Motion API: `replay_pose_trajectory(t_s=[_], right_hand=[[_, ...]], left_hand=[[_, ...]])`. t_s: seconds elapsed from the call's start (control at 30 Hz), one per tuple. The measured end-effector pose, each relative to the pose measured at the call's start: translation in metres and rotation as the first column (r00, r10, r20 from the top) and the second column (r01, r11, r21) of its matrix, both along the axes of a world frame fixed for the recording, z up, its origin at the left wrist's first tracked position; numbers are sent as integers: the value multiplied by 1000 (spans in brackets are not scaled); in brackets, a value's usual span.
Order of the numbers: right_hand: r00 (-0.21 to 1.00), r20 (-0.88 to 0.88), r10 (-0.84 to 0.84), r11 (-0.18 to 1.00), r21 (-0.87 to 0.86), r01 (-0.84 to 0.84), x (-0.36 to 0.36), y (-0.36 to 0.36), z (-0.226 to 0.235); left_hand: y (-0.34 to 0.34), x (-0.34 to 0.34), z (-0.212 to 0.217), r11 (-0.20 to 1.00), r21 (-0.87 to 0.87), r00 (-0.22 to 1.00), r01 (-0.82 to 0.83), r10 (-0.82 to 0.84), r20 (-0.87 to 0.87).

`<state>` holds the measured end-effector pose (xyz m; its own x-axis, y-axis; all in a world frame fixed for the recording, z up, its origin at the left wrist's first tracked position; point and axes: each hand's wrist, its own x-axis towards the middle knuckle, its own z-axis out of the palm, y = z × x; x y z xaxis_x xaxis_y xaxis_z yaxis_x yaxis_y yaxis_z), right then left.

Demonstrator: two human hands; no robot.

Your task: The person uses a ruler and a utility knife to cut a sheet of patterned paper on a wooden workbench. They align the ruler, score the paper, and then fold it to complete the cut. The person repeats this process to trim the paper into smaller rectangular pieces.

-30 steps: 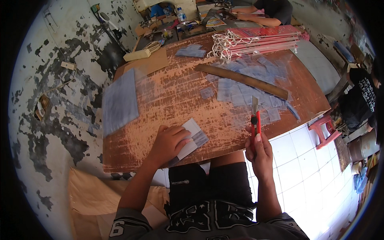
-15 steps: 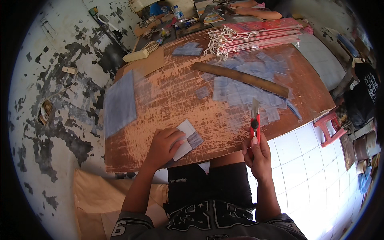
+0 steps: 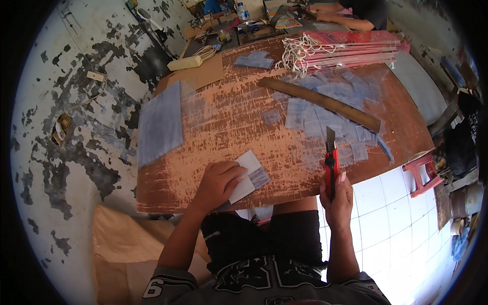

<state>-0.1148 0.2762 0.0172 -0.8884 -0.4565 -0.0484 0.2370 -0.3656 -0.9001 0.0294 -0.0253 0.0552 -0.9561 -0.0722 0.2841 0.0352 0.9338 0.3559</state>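
At the table's near edge my left hand [image 3: 218, 183] holds a white card [image 3: 243, 190], its fingers curled over it. A small clear grey-blue plastic piece [image 3: 260, 178] lies against the card and shows to the right of the fingers. In my right hand [image 3: 337, 202] is a red utility knife [image 3: 331, 161], gripped by its handle. The blade is out and points up and away from me, just right of the card and apart from it. Beyond the knife, many cut plastic pieces [image 3: 297, 113] lie scattered, with a long brown wooden strip [image 3: 325, 105] across them.
A larger plastic sheet [image 3: 161, 122] lies on the worn wooden table [image 3: 223, 122] at left. At the back are a stack of red items with white cords [image 3: 345, 48], brown cardboard [image 3: 206, 73] and a cream block [image 3: 184, 63]. Another person's arm [image 3: 345, 23] reaches in at the far right.
The whole view has shifted slightly. My right hand still grips the knife, which now stands more upright with its blade turned. My left hand stays on the card.
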Motion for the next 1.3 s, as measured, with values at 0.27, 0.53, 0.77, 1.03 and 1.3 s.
replay_pose_trajectory(t_s=[0.27,0.53,0.77,1.03,1.3], right_hand=[[997,80,-10,991,-129,20,2,-10,2],[996,-58,71,980,-182,-81,1,-42,18],[990,-85,113,992,-49,-118,3,-51,25],[993,-92,79,996,-41,-83,10,-56,22],[994,-108,4,1000,-9,-5,19,-52,25]], left_hand=[[-7,2,-9,999,-23,996,43,-45,-71],[-10,7,-17,999,40,997,24,-21,-81],[-9,8,-20,1000,15,995,17,-15,-97],[-14,7,-19,997,53,993,57,-51,-111],[-15,6,-16,995,67,988,68,-58,-140]])
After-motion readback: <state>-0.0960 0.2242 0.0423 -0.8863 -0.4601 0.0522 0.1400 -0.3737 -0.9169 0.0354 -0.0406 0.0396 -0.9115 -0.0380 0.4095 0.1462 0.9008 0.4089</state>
